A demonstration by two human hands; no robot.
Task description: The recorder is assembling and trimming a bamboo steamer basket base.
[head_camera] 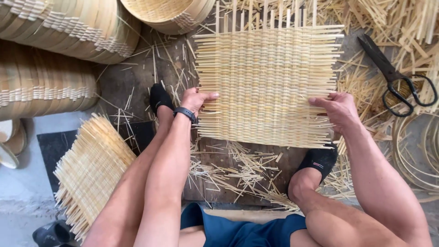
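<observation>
Woven mat (267,84): a square panel of pale bamboo strips at the centre of the view, held flat above the wooden board (238,176); the middle is closely woven, while loose strip ends stick out on all four sides, longest at 12 o'clock.
Progress: the body of the weave looks complete; the untrimmed ends suggest edging is left.
Stacked baskets (59,27): round rimmed trays piled at 10 to 11 o'clock, cut off by the frame.
Pile of mats (89,171): similar woven panels stacked at 8 o'clock, edges likewise ragged.
Offcuts (238,171): short strips scattered over the board at 6 o'clock and heaped at 1 to 2 o'clock.
Shears (395,75): large black scissors lying at 3 o'clock, blades closed, well apart from both hands.
Left hand (195,99): at 9 o'clock of the mat, closed on its left edge, thumb on top; a dark wristband (184,113) shows.
Right hand (336,110): at 3 o'clock of the mat, gripping its right edge.
Hidden: the fingers beneath the mat, and the weave's underside.
Hard to make out: thin hoops (418,155) at 4 o'clock, partly out of frame.
</observation>
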